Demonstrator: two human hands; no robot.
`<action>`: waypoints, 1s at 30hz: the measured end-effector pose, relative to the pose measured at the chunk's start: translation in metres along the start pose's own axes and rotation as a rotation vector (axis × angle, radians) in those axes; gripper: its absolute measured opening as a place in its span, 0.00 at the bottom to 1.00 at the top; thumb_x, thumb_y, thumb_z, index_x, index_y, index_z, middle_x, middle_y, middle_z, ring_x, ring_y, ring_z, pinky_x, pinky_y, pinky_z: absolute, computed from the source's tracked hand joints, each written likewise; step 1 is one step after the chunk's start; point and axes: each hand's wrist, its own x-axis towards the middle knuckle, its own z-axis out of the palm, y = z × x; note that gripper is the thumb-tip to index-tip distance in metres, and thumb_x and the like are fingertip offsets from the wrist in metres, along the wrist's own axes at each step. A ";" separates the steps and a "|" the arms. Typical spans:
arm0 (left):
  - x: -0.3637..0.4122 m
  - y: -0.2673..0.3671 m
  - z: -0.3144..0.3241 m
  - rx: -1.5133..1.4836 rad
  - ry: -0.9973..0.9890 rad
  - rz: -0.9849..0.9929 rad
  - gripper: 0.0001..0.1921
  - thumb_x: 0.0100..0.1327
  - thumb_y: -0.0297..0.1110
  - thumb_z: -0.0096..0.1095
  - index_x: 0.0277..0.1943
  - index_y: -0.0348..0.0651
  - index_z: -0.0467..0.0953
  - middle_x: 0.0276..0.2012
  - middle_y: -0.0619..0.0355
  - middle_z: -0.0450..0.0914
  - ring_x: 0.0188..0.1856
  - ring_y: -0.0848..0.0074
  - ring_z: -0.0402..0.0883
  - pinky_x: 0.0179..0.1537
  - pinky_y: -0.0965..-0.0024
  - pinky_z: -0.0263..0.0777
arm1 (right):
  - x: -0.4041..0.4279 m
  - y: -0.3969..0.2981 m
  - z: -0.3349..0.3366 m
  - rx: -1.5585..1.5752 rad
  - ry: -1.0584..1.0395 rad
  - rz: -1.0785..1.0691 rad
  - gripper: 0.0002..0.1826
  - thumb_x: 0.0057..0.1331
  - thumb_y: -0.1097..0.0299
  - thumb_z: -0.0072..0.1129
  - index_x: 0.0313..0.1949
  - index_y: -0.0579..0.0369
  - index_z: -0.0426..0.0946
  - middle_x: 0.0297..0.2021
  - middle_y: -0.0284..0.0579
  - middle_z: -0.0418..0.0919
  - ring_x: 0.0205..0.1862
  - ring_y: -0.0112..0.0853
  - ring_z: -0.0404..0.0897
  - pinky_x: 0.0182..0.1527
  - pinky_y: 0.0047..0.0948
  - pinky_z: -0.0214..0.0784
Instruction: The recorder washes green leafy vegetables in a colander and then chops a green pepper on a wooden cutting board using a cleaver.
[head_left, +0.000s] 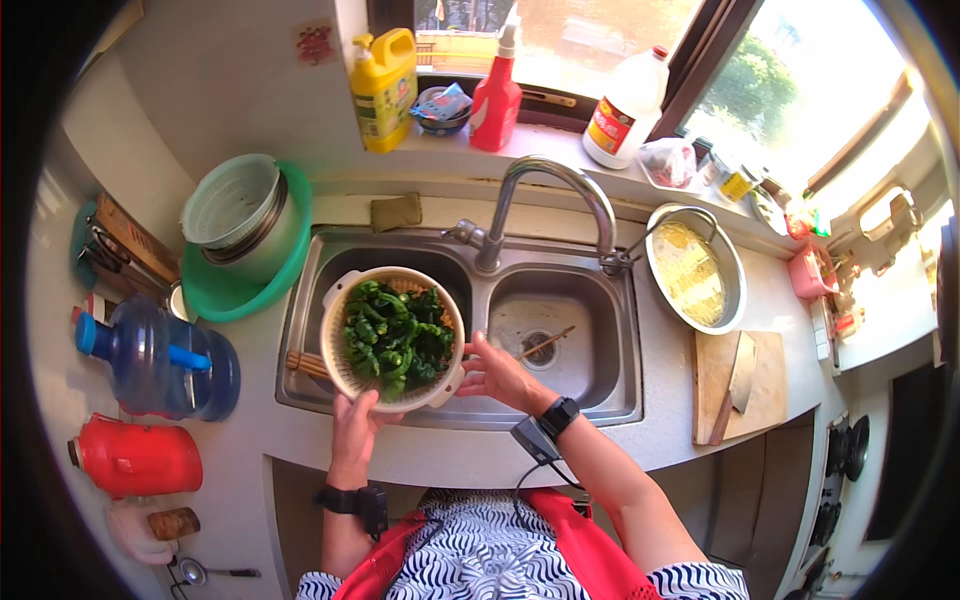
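A cream plastic colander is held tilted over the left basin and front edge of the steel double sink. Dark green vegetables, apparently wrinkled peppers, fill much of it. My left hand grips its near rim, thumb on top and fingers underneath. Against its right side, my right hand holds the wall with thumb and fingers; part of that grip is hard to make out. A thin brown stick lies across the drain of the right basin. The chrome faucet arches behind.
A metal basin with pale yellow strips in liquid stands right of the sink. A cleaver lies on a wooden cutting board. Stacked bowls in a green basin, a blue water jug and a red thermos occupy the left.
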 end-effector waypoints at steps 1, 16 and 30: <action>0.006 -0.003 0.009 0.027 -0.038 -0.014 0.21 0.65 0.25 0.51 0.61 0.35 0.61 0.54 0.49 0.75 0.46 0.65 0.83 0.35 0.63 0.86 | -0.011 -0.003 0.000 -0.061 0.031 -0.007 0.40 0.70 0.39 0.48 0.64 0.64 0.59 0.52 0.54 0.76 0.45 0.36 0.82 0.50 0.35 0.77; 0.118 -0.017 0.138 0.674 -0.384 -0.007 0.27 0.69 0.51 0.58 0.62 0.43 0.64 0.41 0.56 0.79 0.29 0.73 0.84 0.25 0.73 0.77 | -0.157 0.009 -0.070 0.260 0.390 -0.154 0.23 0.68 0.73 0.46 0.58 0.77 0.62 0.53 0.64 0.75 0.51 0.51 0.80 0.55 0.51 0.77; 0.274 -0.007 0.143 0.830 -0.103 0.414 0.14 0.73 0.36 0.49 0.40 0.34 0.79 0.23 0.55 0.80 0.20 0.76 0.80 0.20 0.73 0.74 | -0.168 0.006 -0.096 0.367 0.453 -0.150 0.20 0.69 0.71 0.44 0.54 0.77 0.62 0.52 0.62 0.74 0.51 0.48 0.80 0.53 0.44 0.79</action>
